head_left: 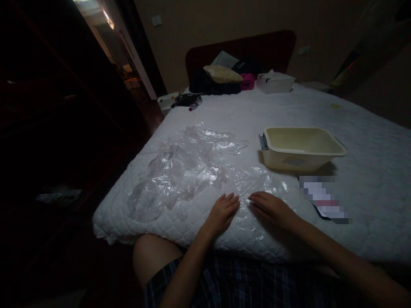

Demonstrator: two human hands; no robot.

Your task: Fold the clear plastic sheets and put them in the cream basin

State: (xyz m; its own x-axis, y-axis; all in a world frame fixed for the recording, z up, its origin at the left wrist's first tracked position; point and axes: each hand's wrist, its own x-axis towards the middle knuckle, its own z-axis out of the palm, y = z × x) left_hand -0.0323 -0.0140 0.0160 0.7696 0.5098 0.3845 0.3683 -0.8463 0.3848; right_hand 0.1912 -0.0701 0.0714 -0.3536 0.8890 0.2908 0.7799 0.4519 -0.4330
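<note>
My left hand (224, 211) lies on the bed near its front edge, fingers stretched out and palm down. Just to the right, my right hand (271, 208) rests with its fingers extended toward the left one, a small gap between them. Under and around both hands spreads a thin clear plastic sheet or bag (253, 179). A larger crumpled heap of clear plastic (189, 164) covers the bed to the left and beyond. Neither hand visibly grips anything.
A cream plastic tub (305, 159) with grey handles stands on the white quilted bed (369, 179). Nearer lies a blurred-out flat object (324, 199), possibly a phone. Toward the headboard (272, 47) are a beige cushion (223, 74), dark clothes and a white box (275, 83).
</note>
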